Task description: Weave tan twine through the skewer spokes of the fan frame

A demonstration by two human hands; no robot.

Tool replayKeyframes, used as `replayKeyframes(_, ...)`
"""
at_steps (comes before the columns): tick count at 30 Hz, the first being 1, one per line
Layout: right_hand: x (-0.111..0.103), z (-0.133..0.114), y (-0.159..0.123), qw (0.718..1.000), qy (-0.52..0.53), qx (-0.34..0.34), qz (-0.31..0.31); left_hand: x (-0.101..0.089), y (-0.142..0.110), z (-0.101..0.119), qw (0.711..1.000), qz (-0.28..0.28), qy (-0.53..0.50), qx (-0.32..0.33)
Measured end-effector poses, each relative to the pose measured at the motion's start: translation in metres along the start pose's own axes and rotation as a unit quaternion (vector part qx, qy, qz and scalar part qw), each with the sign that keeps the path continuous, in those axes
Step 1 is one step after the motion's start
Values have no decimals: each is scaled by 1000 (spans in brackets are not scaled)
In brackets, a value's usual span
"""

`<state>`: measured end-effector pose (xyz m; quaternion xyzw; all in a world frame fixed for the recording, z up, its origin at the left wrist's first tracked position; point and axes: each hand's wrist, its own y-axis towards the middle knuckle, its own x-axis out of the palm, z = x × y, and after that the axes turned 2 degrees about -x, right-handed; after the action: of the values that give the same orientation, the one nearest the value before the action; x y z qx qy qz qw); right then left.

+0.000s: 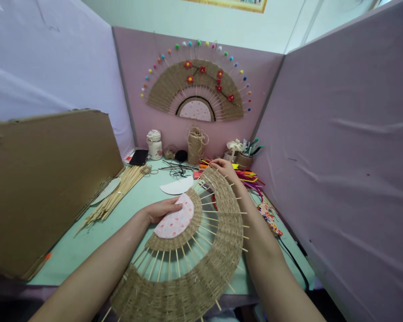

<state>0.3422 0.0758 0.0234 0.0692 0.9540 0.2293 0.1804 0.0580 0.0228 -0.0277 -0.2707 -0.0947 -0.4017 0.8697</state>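
Observation:
A woven twine fan (229, 219) with thin wooden sticks spreads over the near part of the table, tilted toward the right. My left hand (164, 209) grips its pink dotted half-circle centre (174, 222), thumb on top and the other fingers hidden beneath. Up at the fan's far end, my right hand (223, 166) has its fingers pinched together at the edge of the weave, around a stick end. Exactly what the fingertips hold is too small to make out. A white half-circle piece (177, 185) lies just beyond the fan.
A finished fan (201, 87) with red flowers hangs on the back panel. Loose sticks (121, 190) and a cardboard sheet (50, 188) are at left. Behind stand a white bottle (154, 145), a twine roll (196, 145) and a pen holder (246, 160). A glue gun (269, 218) lies right.

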Motion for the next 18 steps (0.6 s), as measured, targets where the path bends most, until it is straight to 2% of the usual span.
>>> replayKeyframes(5,1,4,1,999,50,10,13,2,-1,1,1000,2,1,-1)
replayKeyframes(18,-3,16,1,999,-11,42,-32,2,0,2,1000,-10,1,7)
